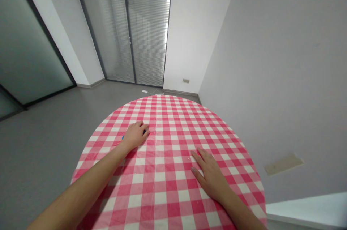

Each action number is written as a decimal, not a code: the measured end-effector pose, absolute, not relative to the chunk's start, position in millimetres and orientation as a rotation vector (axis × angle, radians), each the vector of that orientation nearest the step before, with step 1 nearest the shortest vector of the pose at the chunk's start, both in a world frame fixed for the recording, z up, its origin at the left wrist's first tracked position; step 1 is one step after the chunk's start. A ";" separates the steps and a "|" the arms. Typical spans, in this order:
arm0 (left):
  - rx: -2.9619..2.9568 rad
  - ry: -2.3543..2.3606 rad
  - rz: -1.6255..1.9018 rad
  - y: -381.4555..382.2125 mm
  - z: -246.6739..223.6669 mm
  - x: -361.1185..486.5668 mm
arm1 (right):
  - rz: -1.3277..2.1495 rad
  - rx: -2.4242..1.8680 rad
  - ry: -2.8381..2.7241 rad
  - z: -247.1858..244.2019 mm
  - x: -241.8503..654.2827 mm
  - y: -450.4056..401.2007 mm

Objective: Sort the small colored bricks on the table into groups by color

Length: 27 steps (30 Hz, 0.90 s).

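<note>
My left hand is closed over a small object on the left part of the round table. Only a dark bit of that object shows by the fingertips, and a blue end peeks out on the far side of the wrist. The rest is hidden under the palm, so its kind cannot be told. On the right, my right hand lies on the checked tablecloth, fingers apart and nothing in them.
The red and white cloth covers the round table to its edge. A white power strip with a cable lies on the floor behind it. A grey wall runs close along the right; glass partitions with blinds stand at the back.
</note>
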<state>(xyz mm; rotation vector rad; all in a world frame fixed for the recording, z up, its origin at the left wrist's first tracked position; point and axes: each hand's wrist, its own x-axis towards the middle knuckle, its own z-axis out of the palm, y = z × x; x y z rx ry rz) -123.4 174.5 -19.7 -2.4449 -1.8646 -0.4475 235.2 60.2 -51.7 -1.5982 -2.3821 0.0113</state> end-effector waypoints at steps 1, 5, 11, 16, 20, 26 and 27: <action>-2.430 -1.860 -0.448 176.6 -20.3 -124.1 | 0.008 -1.599 -2.381 -52.1 235.4 60.1; -2.385 -1.856 -0.434 187.2 -22.8 -131.9 | 0.013 -1.595 -2.374 -53.3 236.0 59.9; -2.446 -1.960 -0.523 195.6 -16.2 -146.6 | 0.054 -1.603 -2.368 -53.2 236.6 60.1; -2.525 -1.950 -0.657 169.6 -20.6 -179.4 | 0.043 -1.608 -2.374 -51.6 236.7 59.6; -2.616 -1.874 -0.573 146.0 -37.8 -204.3 | 0.047 -1.613 -2.386 -51.3 236.3 60.3; -2.509 -1.841 -0.471 155.0 -47.7 -195.5 | 0.070 -1.645 -2.380 -53.4 236.3 61.9; -2.495 -1.850 -0.470 159.9 -47.4 -191.3 | 0.075 -1.648 -2.380 -53.6 236.5 61.8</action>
